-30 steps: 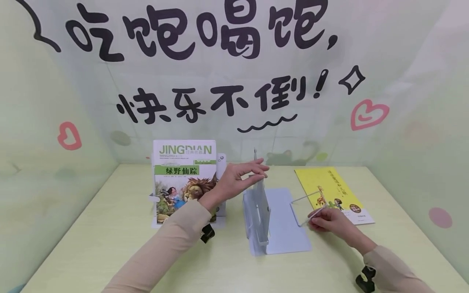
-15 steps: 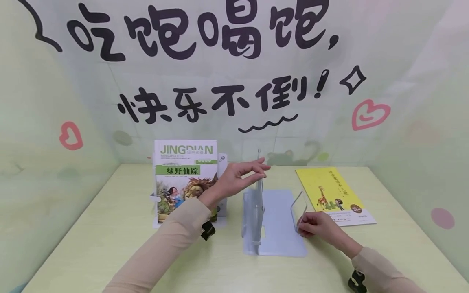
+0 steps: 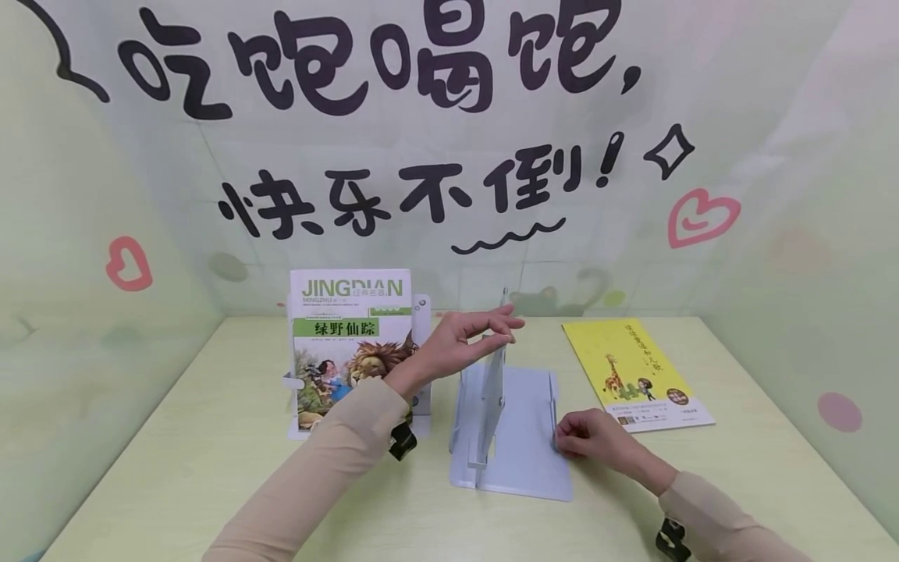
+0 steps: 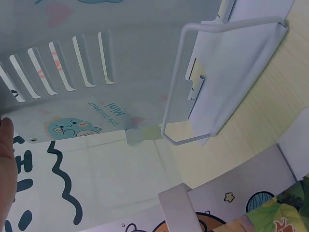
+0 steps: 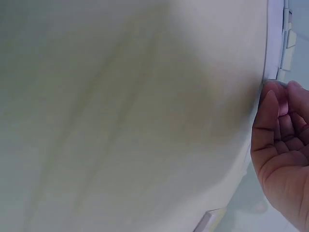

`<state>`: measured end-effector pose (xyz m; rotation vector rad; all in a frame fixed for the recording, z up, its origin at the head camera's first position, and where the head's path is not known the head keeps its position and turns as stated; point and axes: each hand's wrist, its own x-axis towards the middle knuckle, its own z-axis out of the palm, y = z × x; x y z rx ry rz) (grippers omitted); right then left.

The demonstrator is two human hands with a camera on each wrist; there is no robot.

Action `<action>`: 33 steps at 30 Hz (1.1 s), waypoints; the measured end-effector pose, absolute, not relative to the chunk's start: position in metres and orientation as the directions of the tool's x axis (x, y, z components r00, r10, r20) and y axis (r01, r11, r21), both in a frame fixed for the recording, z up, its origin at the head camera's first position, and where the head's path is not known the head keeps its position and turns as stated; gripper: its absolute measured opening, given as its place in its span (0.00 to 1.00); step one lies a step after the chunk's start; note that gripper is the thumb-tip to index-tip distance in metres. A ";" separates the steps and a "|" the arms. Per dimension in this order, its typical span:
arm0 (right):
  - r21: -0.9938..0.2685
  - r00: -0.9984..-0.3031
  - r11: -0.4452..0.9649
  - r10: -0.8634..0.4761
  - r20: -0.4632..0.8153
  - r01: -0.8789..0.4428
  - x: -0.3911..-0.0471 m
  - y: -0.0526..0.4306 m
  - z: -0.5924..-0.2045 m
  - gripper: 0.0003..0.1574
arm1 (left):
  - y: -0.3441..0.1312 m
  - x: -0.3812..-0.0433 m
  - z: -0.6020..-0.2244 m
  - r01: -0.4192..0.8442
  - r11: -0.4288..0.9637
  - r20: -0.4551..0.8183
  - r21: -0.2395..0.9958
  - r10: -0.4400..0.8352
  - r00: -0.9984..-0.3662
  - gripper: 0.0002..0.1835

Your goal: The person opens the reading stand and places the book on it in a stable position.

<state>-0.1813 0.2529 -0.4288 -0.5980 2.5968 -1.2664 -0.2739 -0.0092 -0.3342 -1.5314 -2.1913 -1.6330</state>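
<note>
A pale blue-grey metal book stand [image 3: 528, 449] has its flat base on the table and its panel [image 3: 494, 394] raised on edge. My left hand [image 3: 460, 343] pinches the panel's upper edge between thumb and fingers. In the left wrist view, slots and a small dinosaur print mark the panel [image 4: 77, 113], and a wire bracket [image 4: 175, 87] stands out close by. At the base's right edge, my right hand [image 3: 597, 439] pinches a second wire bracket [image 3: 553, 402], now seen nearly edge-on. The right wrist view shows the right hand's [image 5: 285, 154] thumb and fingertips at the base's rim.
To the left, a storybook with a lion cover [image 3: 351, 351] leans upright on another stand [image 3: 421, 312]. A thin yellow book [image 3: 635, 367] lies flat at the back right of the pale wooden table [image 3: 175, 468]. A printed backdrop [image 3: 393, 257] rises behind.
My right hand has moved left, swinging the wire bracket from leaning outward to beside the base. The raised panel has tilted slightly, and the base has shifted a little left. The left hand keeps its grip.
</note>
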 end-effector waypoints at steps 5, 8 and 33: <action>-0.754 -0.896 0.590 -0.445 -0.004 -0.290 -0.184 0.253 -0.430 0.04 | -0.006 -0.273 -0.333 0.687 -0.027 0.521 0.726 0.674 -0.523 0.06; -0.719 -0.896 0.620 -0.444 0.007 -0.313 -0.186 0.251 -0.429 0.04 | -0.002 -0.273 -0.332 0.686 -0.024 0.518 0.727 0.676 -0.525 0.06; -0.727 -0.911 0.638 -0.411 -0.040 -0.256 -0.185 0.249 -0.431 0.04 | 0.027 -0.267 -0.337 0.671 -0.037 0.509 0.740 0.683 -0.524 0.05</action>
